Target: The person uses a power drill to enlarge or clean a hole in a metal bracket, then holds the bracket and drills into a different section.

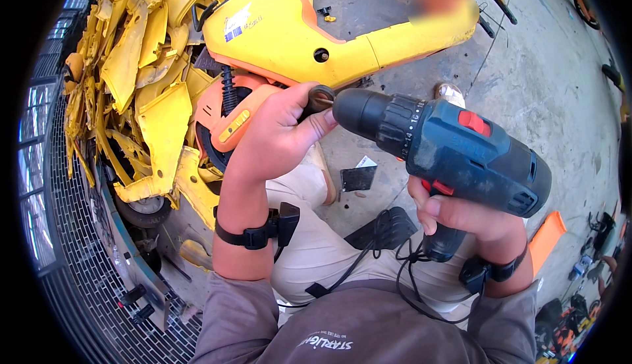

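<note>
My right hand [451, 212] is wrapped round the handle of a dark blue cordless drill [461, 137] with a black chuck and red switches. The drill points left, its nose close to the fingertips of my left hand [280, 130]. Those fingers are closed round a small dark ring-shaped part [320, 96], which sits right in front of the chuck. Whether a bit joins the two is hard to make out. Just beyond my hands, a yellow and orange scooter body [276, 31] lies on its side, with a black spring [228, 87] and an orange wheel cover [240, 123] beside my left wrist.
Yellow plastic panels [131, 48] are heaped at the left. On the concrete floor [546, 87] lie a dark flat piece [359, 178], a black ribbed mat [382, 229] and an orange panel [548, 239]. Black cords [411, 255] hang across my lap. Assorted parts [573, 318] lie at the lower right.
</note>
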### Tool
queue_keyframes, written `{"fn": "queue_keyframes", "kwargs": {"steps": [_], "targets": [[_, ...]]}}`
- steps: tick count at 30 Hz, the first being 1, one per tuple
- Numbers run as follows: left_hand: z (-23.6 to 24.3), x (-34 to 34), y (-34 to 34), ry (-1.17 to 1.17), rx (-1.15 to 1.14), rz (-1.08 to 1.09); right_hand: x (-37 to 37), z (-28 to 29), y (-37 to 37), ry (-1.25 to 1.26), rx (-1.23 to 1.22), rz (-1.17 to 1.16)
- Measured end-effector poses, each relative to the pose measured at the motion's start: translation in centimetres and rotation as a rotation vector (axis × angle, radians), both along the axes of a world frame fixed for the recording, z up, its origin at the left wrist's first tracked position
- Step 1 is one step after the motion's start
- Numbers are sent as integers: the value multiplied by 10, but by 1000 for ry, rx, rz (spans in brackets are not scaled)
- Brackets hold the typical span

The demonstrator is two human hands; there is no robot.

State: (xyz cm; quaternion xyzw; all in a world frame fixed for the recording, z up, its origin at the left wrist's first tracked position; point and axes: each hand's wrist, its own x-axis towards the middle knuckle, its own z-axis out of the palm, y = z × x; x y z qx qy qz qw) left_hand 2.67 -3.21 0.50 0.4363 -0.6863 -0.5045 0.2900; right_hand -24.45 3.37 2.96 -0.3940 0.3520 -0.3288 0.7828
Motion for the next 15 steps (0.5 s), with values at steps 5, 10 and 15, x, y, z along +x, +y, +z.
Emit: {"fn": "queue_keyframes", "kwargs": {"steps": [5,10,15], "targets": [[-2,0,-2,-46,-68,18,2,3,-1,-18,19,-27],[0,1,-5,-174,-195,-3,5,3,0,-29,24,-30],[-3,3,-5,-261,-262,-18,7,0,0,-38,-2,-21]]}}
